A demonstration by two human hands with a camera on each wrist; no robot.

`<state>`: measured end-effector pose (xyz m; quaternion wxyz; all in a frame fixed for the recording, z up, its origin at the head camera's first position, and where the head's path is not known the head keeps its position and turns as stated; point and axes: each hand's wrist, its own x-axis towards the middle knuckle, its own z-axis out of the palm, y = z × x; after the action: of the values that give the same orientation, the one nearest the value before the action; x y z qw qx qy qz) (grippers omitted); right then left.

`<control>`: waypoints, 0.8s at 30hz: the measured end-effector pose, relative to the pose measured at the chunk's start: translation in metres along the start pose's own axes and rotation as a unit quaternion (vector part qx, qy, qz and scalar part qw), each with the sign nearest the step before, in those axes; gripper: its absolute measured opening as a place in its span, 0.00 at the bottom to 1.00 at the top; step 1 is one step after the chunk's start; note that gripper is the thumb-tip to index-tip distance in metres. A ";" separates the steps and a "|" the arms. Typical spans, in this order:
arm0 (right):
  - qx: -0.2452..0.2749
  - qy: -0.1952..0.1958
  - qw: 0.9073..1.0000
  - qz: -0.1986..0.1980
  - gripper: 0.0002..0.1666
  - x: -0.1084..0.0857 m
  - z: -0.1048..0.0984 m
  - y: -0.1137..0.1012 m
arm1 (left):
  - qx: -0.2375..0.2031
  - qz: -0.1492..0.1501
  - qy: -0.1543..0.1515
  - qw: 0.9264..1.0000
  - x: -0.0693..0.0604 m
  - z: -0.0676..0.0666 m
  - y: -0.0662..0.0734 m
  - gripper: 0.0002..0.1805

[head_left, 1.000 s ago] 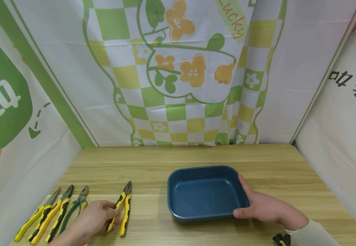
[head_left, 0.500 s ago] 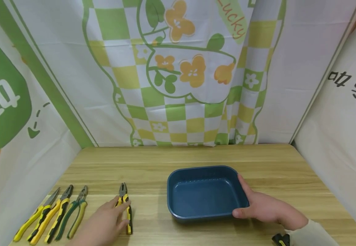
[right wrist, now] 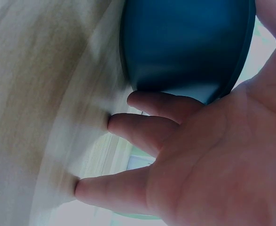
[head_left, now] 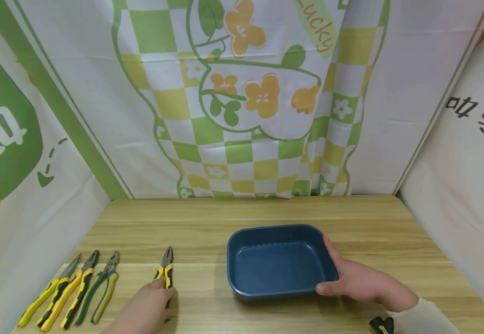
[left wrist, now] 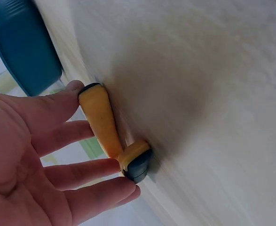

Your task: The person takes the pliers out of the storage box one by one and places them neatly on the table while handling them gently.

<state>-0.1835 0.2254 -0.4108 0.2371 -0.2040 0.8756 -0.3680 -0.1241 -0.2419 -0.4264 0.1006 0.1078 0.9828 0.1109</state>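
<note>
My left hand (head_left: 146, 306) holds the handles of yellow-and-black pliers (head_left: 167, 269) lying on the table, their dark jaws facing away from me. In the left wrist view, the thumb of the left hand (left wrist: 48, 141) is on one handle end (left wrist: 99, 117), and fingers touch the other. The handles converge, and the palm is off them. My right hand (head_left: 360, 280) rests against the right side of a dark blue rectangular dish (head_left: 281, 295), thumb at its front corner. The right wrist view shows the right hand (right wrist: 213, 155) with extended fingers, some tips on the table, beside the dish wall (right wrist: 185, 47).
Left of the left hand lie more pliers in a row: a long-nosed yellow pair (head_left: 61, 288), a yellow-and-black pair (head_left: 84, 273) and a green-handled pair (head_left: 109, 278). A small black-and-yellow object (head_left: 381, 324) shows by the right sleeve. Printed curtains (head_left: 250, 153) hang behind the wooden table (head_left: 200, 218).
The held pliers have turned from tilted right to nearly straight, and their handles have drawn together. My left hand has shifted right, uncovering the green-handled pair. Right hand and dish stay put.
</note>
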 end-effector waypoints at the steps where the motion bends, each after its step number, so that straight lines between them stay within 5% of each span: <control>1: -0.001 0.001 1.000 0.001 0.70 0.000 0.000 0.000 | -0.001 0.001 -0.001 1.000 0.000 0.000 -0.002 0.14; 15: -0.002 0.007 1.000 0.004 0.70 0.000 -0.001 0.000 | 0.031 -0.041 0.001 0.999 -0.011 -0.005 -0.037 0.17; 24: 0.004 0.011 1.000 0.000 0.71 -0.001 -0.001 -0.001 | 0.036 -0.042 -0.012 0.998 -0.013 -0.009 -0.057 0.19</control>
<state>-0.1829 0.2258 -0.4095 0.2283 -0.1992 0.8767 -0.3736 -0.1243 -0.3006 -0.4295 0.1125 0.0717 0.9886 0.0701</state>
